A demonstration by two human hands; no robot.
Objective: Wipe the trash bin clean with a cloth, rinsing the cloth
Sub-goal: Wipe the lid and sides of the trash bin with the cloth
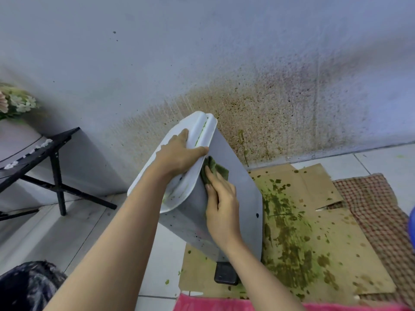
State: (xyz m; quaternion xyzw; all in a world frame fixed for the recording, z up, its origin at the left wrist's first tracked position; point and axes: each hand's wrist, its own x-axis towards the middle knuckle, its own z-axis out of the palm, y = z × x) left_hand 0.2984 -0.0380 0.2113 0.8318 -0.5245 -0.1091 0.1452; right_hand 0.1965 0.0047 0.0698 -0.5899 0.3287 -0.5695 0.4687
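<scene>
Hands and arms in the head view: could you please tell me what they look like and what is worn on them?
Both are bare: the left hand and right hand wear no gloves, and no rings, watch or bracelet show. No sleeves are in view.

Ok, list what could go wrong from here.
1. The bin is tilted, steadied by the left hand on its lid; it may slip or tip.
2. The cloth under the right hand is dark green, maybe soiled; it may smear without a rinse.
3. Green mess on the cardboard could re-soil the bin's base.
</scene>
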